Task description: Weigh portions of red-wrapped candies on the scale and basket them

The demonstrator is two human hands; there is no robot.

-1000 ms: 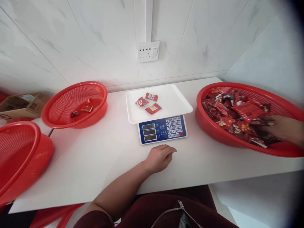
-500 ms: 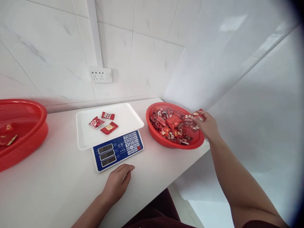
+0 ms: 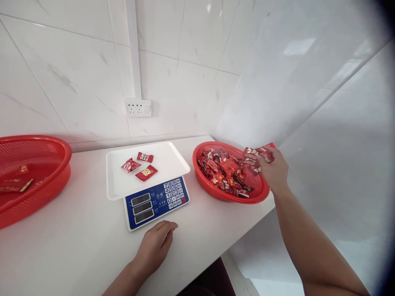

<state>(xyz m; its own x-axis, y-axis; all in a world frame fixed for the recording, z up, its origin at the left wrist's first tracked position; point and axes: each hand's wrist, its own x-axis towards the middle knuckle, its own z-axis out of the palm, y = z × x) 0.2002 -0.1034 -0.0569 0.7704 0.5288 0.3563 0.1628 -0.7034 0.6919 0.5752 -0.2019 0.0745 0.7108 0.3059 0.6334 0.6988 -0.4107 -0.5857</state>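
My right hand [image 3: 274, 169] is closed on several red snack packets [image 3: 254, 158], held over the right rim of a red plastic basket [image 3: 212, 191]. Many small red packets [image 3: 226, 168] fill that basket. My left hand [image 3: 156, 246] lies on the table in front of the scale, fingers curled together, with nothing visible in it. Three small red packets [image 3: 146, 172] rest apart on the white tray [image 3: 166, 164] of the digital scale [image 3: 157, 201]. The scale's blue panel has lit number displays and a keypad.
Another red basket [image 3: 58, 176] with a few packets in it stands at the left on the white table [image 3: 77, 246]. A tiled wall with a power socket [image 3: 138, 107] rises behind. A smooth pale wall borders the right side.
The view has shifted slightly, so the scene sits lower and further right. My right hand has lifted the packets a little from the pile. My left hand stays in place.
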